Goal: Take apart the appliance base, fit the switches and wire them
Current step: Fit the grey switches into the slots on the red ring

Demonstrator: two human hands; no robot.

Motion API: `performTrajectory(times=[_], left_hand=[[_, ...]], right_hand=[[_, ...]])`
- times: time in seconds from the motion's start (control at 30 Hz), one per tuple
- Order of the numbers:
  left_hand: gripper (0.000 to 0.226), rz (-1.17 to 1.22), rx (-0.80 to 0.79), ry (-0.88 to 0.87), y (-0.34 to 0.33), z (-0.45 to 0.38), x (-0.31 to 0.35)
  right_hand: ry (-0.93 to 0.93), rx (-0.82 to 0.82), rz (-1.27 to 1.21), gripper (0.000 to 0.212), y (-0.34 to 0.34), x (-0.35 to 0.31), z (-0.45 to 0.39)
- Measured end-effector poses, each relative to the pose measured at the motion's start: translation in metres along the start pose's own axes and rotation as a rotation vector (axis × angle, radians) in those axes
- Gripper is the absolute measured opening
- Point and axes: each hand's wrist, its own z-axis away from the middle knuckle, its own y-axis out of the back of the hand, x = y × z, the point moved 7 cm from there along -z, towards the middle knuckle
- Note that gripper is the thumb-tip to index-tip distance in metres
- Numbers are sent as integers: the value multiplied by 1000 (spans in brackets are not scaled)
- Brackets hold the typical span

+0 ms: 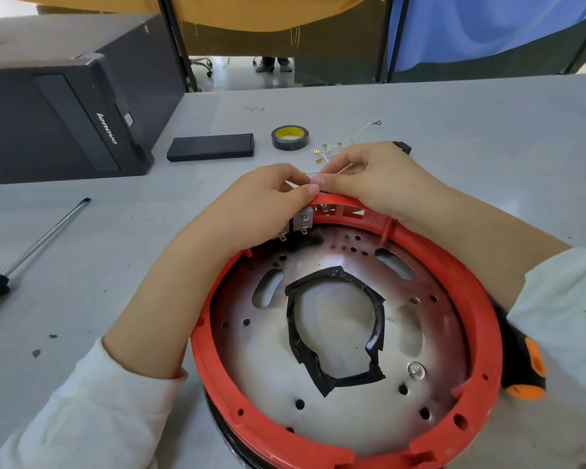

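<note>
Left hand [268,198] and right hand [362,177] pinch a white wire [332,170] at frame centre, above the switches [303,221] on the red base [345,333]; push its terminal squarely onto one tab.

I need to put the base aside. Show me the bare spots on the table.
Bare: the table right of the wires up to its far edge, and the stretch between the screwdriver and the box. Crowded: around the tape, the wires and both hands at the base rim.

Red-rimmed appliance base [345,333] lies open-side up, switches [301,222] apparently seated at its far rim.
</note>
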Motion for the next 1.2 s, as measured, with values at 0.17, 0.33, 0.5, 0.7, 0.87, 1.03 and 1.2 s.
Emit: performTrajectory(times=[0.17,0.33,0.5,0.7,0.87,1.03,1.2], left_hand=[[18,3,1,-8,1,0,0],[19,-27,6,-36,2,-1,2],[15,-48,-6,-54,1,0,3],[18,-52,-4,-43,0,1,4],[20,-64,-6,-40,0,1,4],[24,-84,-10,-51,1,1,4],[31,-83,-12,-59,1,3,5]], right_hand=[[-6,11,31,21,0,1,0],[-7,7,22,22,1,0,1],[7,6,12,15,2,0,1],[-10,-23,77,20,-3,2,-1],[-6,-23,105,24,-3,0,0],[-5,-31,123,23,-2,-1,1],[-23,-24,116,24,-2,0,2]])
